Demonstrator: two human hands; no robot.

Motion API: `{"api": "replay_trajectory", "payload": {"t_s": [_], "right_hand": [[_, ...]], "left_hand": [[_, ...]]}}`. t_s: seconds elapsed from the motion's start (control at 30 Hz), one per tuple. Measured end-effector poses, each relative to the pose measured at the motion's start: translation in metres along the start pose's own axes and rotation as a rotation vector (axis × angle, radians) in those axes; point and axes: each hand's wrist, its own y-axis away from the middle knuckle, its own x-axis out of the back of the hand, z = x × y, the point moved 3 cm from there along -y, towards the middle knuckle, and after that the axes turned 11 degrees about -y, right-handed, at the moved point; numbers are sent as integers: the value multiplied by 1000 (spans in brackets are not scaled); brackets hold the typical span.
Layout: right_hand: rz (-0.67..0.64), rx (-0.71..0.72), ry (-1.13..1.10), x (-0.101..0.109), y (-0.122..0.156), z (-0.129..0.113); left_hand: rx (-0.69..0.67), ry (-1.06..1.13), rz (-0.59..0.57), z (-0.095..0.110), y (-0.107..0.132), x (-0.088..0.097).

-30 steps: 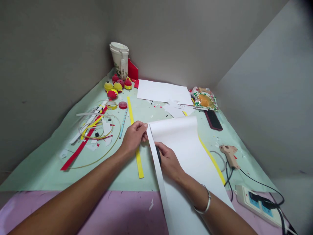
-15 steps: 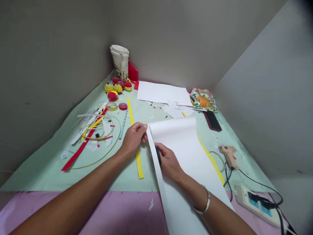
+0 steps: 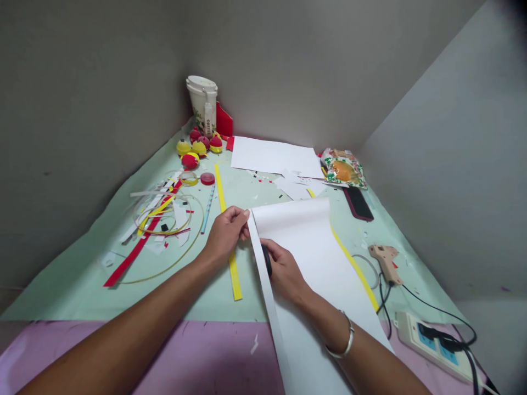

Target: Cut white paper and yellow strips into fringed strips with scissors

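Barely moved, the white paper (image 3: 313, 252) bends near its far end.

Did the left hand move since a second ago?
No, not noticeably: the left hand keeps the same place against the yellow strip lying on the table.

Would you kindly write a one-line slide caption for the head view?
Left hand pinching a long white paper sheet at its far corner, right hand gripping a black-handled tool.

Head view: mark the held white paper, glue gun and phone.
White paper (image 3: 308, 252), head view, on its broad face.
Glue gun (image 3: 386, 260), head view, on its body.
Phone (image 3: 358, 204), head view, on its dark screen.
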Motion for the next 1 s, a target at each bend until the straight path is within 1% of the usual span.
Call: {"api": "replay_trajectory", "payload": {"t_s": [0.17, 0.3, 0.6, 0.83, 1.0], "right_hand": [[5, 4, -9, 0, 0, 1], [14, 7, -15, 0, -1, 2], [10, 7, -17, -1, -1, -1], [4, -6, -24, -1, -1, -3], [5, -23, -35, -1, -2, -3]], "left_hand": [[2, 12, 13, 3, 2, 0], [-6, -2, 1, 5, 4, -1], [10, 3, -8, 1, 4, -2], [2, 4, -5, 1, 3, -1], [22, 10, 1, 1, 4, -2]]}}
